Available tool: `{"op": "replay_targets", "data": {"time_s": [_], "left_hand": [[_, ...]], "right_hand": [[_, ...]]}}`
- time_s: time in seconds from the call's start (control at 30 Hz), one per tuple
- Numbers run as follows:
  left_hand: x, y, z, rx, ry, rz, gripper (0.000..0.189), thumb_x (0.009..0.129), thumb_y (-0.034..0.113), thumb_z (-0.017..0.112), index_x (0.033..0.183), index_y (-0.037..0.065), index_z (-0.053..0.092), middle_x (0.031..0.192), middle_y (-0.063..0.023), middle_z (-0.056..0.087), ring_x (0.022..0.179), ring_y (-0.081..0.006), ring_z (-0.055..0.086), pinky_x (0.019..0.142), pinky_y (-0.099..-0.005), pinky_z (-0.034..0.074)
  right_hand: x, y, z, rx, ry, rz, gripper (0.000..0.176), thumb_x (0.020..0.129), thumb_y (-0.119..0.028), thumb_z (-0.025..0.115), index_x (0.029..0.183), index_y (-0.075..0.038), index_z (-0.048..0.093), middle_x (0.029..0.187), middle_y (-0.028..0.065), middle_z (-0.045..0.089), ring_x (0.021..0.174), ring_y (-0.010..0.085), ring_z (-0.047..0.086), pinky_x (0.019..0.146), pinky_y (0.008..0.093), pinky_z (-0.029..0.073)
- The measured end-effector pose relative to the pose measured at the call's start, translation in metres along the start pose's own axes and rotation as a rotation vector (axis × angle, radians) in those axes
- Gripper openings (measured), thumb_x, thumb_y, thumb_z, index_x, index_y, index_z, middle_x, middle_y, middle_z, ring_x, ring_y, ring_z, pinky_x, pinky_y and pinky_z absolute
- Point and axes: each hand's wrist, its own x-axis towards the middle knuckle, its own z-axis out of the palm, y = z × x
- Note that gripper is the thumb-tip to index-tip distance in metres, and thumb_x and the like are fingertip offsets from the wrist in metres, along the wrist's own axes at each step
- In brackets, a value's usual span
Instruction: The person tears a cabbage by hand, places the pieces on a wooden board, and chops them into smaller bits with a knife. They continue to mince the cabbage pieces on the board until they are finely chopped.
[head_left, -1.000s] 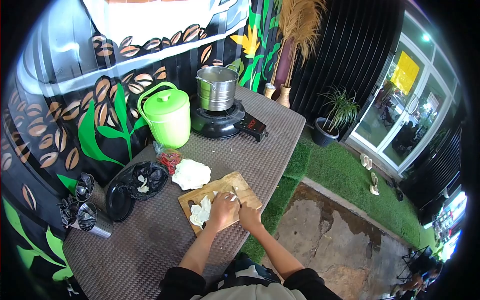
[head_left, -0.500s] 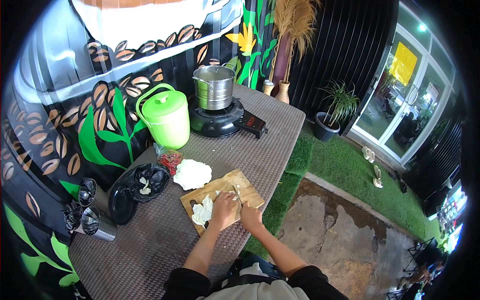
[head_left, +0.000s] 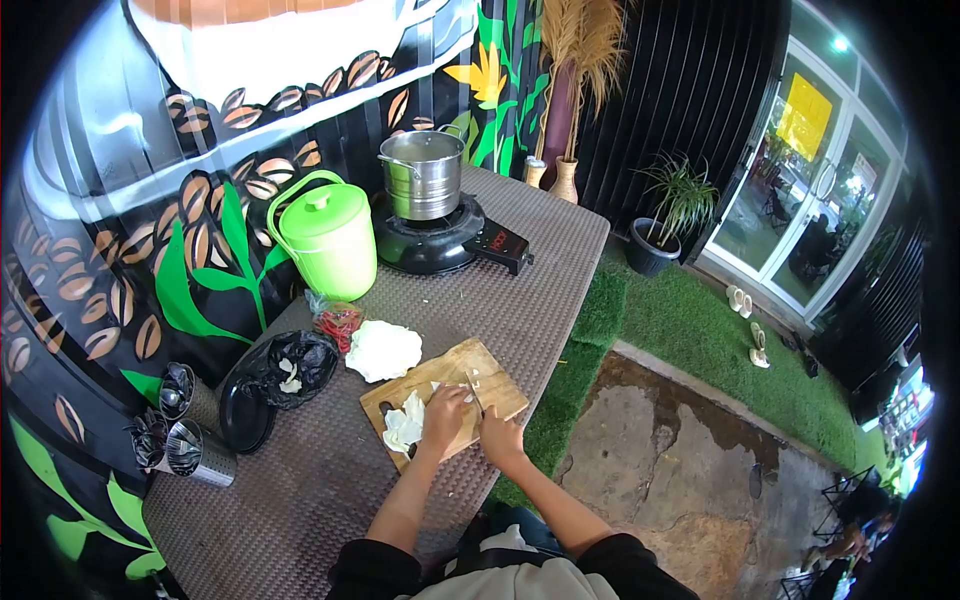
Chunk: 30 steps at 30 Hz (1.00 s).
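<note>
My right hand (head_left: 501, 438) is wrapped round the handle of a knife (head_left: 474, 389), its thin blade pointing away over a wooden cutting board (head_left: 488, 364). Just left of the blade, my left hand (head_left: 445, 413) presses down with bent fingers on a pale piece of cabbage, mostly covered by the hand. Small white cut bits (head_left: 476, 379) lie by the blade tip. Pale cabbage leaves (head_left: 403, 427) rest on the board's left part, beside my left hand. Beyond the board sits a larger cabbage piece (head_left: 384, 351) on the woven-pattern table (head_left: 330, 480).
A steel pot (head_left: 421, 180) stands on a portable stove (head_left: 425, 245) at the back. Nearby are a green lidded bucket (head_left: 326, 240), a bag of red chillies (head_left: 338, 322), a black plastic bag (head_left: 311, 358), a black tray (head_left: 246, 420) and metal cutlery holders (head_left: 205, 455).
The knife blade has shifted slightly at the cabbage piece, and the cut bits by its tip show more clearly. Both hands stay nearly in place; the view has turned slightly.
</note>
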Motion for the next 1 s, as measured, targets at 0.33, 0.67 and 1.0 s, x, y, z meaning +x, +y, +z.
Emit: {"op": "replay_targets", "data": {"time_s": [0.33, 0.67, 1.0], "left_hand": [[0.000, 0.000, 0.001, -0.041, 0.012, -0.044, 0.027, 0.076, -0.008, 0.051, 0.096, 0.000, 0.067, 0.099, -0.0141, 0.065, 0.097, -0.0295, 0.060, 0.102, -0.0426, 0.038], [-0.004, -0.002, 0.004, -0.064, 0.033, -0.038, 0.025, 0.076, -0.006, 0.053, 0.095, 0.000, 0.067, 0.098, -0.0146, 0.066, 0.097, -0.0293, 0.060, 0.101, -0.0416, 0.039], [-0.004, -0.003, 0.003, -0.069, 0.047, -0.056, 0.020, 0.078, -0.006, 0.054, 0.092, -0.001, 0.068, 0.094, -0.0142, 0.067, 0.092, -0.0292, 0.061, 0.096, -0.0395, 0.044]], "right_hand": [[0.027, 0.009, -0.016, -0.109, -0.086, -0.135, 0.025, 0.083, -0.018, 0.052, 0.098, 0.002, 0.051, 0.082, 0.0204, 0.066, 0.077, 0.0315, 0.068, 0.065, 0.0408, 0.054], [0.021, 0.003, -0.001, -0.087, 0.033, -0.082, 0.017, 0.084, -0.016, 0.051, 0.091, 0.000, 0.052, 0.075, 0.0176, 0.066, 0.071, 0.0325, 0.068, 0.062, 0.0418, 0.054], [0.003, 0.005, 0.003, -0.022, -0.040, -0.084, 0.024, 0.087, -0.020, 0.047, 0.097, 0.002, 0.048, 0.075, 0.0239, 0.064, 0.071, 0.0381, 0.066, 0.063, 0.0456, 0.053]]}}
